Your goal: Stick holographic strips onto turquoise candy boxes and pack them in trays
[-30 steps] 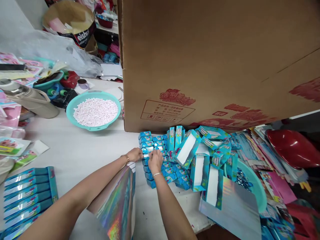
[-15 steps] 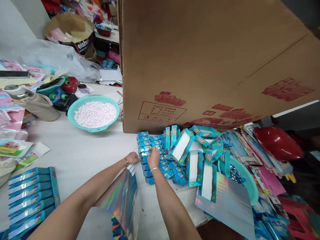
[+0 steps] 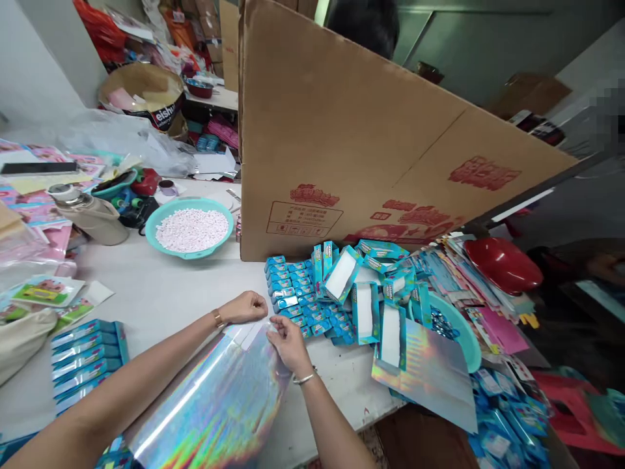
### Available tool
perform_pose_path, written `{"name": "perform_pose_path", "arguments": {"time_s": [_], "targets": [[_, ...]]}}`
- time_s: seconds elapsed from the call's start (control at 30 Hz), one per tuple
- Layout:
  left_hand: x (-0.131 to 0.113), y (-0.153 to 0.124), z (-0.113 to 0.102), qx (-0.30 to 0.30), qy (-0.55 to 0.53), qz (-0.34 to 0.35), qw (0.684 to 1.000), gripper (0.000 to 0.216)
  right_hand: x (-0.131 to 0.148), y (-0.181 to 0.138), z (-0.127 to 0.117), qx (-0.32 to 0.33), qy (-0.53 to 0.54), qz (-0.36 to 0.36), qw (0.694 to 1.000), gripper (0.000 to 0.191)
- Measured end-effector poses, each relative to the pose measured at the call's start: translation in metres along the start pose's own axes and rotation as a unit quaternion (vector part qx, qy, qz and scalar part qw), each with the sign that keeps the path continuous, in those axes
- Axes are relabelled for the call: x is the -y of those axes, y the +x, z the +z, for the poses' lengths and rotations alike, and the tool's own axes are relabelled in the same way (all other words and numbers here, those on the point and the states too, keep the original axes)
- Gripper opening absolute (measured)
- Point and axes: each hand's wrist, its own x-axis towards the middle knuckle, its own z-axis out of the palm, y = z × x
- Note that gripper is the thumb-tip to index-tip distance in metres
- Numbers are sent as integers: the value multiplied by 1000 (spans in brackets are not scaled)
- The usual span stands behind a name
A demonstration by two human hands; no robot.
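Note:
A shiny holographic silver sheet (image 3: pixel 215 397) slants across the table's front, with pale strips (image 3: pixel 244 333) at its top end. My right hand (image 3: pixel 291 345) pinches the sheet's upper right corner between thumb and fingers. Just left of it, my left hand (image 3: pixel 247 306) is closed, fingers curled at the sheet's top edge; what lies inside them is hidden. Beyond both hands, small blue boxes (image 3: pixel 286 286) stand in tight rows. To their right, blue display trays (image 3: pixel 342 273) with white insides lie heaped, some resting on a second holographic sheet (image 3: pixel 430 374).
A tall cardboard box (image 3: pixel 390 150) walls off the back. Left of it are a turquoise bowl of white pellets (image 3: pixel 193 228) and a beige flask (image 3: pixel 92 218). Filled blue packs (image 3: pixel 85 358) sit front left. A red bowl (image 3: pixel 502 264) rests on stacked paper at right.
My right hand has come back from the small blue boxes to the sheet's corner. The sheet has turned flatter, showing its broad shiny face. The view has shifted, revealing more behind the cardboard box.

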Motion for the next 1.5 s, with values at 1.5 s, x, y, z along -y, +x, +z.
{"name": "perform_pose_path", "arguments": {"time_s": [1.5], "targets": [[70, 88, 24, 20, 69, -50, 996, 44, -58, 81, -15, -163, -201, 40, 965, 16]]}}
